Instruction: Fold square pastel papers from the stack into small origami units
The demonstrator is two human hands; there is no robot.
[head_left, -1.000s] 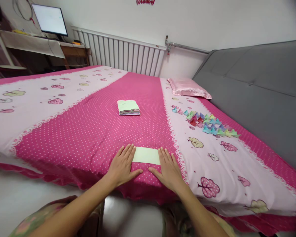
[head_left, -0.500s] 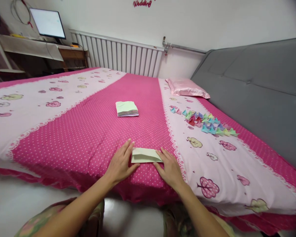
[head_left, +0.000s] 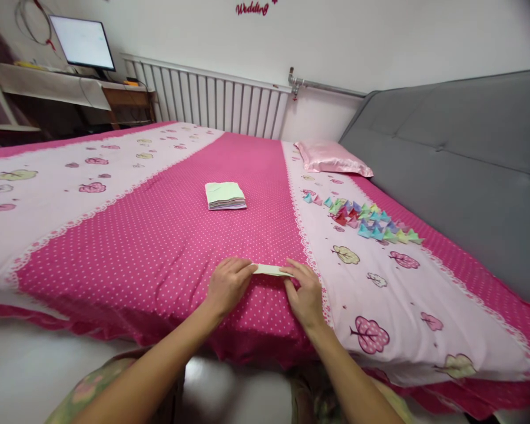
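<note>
Pale green paper strip (head_left: 270,270) is lying crosswise between my hands; left fingers (head_left: 242,269) and right fingers (head_left: 291,272) are apparently pinching its ends.

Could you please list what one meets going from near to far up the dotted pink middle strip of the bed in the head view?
Hands with pale green paper → paper stack → radiator.
</note>
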